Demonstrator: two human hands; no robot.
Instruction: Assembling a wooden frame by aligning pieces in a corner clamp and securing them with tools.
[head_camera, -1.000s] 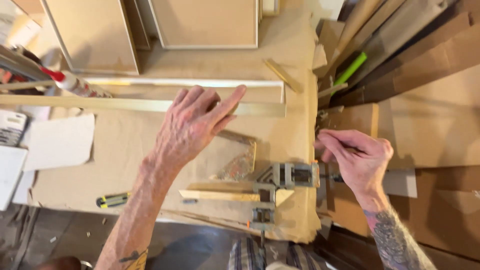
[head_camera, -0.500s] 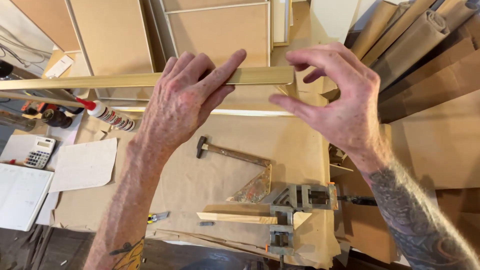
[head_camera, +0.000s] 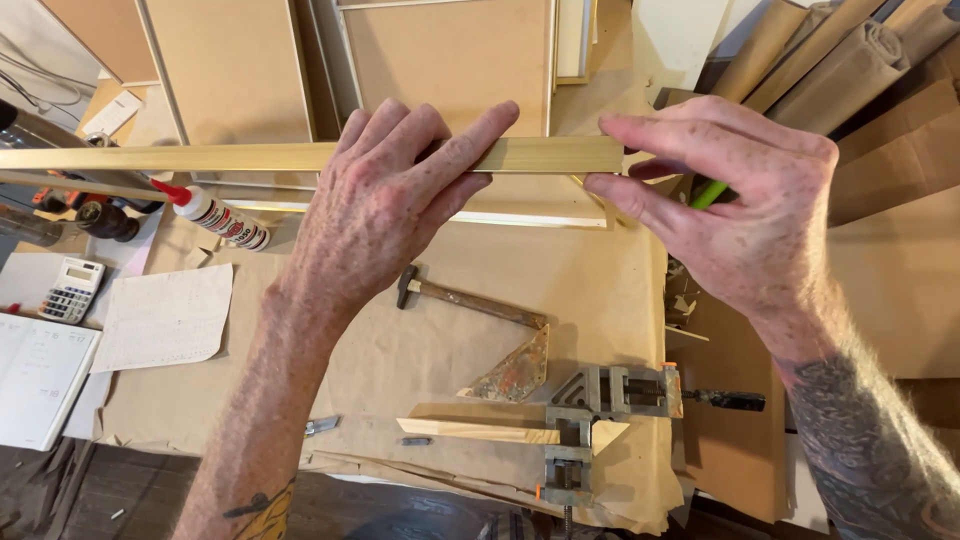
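I hold a long pale-gold wooden moulding strip (head_camera: 200, 157) level above the bench, running from the left edge to the middle. My left hand (head_camera: 385, 205) grips it near its right part, fingers laid over the top. My right hand (head_camera: 735, 210) pinches the strip's right end between thumb and fingers. Below on the brown paper lie a hammer (head_camera: 470, 300), a worn triangular piece (head_camera: 515, 372) and a metal corner clamp (head_camera: 590, 410) gripping a short mitred wood piece (head_camera: 475, 430).
A glue bottle (head_camera: 215, 217) with a red tip, a calculator (head_camera: 70, 290), a sheet of paper (head_camera: 165, 318) and a notebook (head_camera: 35, 375) lie at the left. Framed boards (head_camera: 230, 70) lean at the back. Cardboard rolls (head_camera: 840, 70) stand at the right.
Both hands lifted the long strip off the bench and now hold it up closer to the camera; the right hand left the clamp area and took the strip's end.
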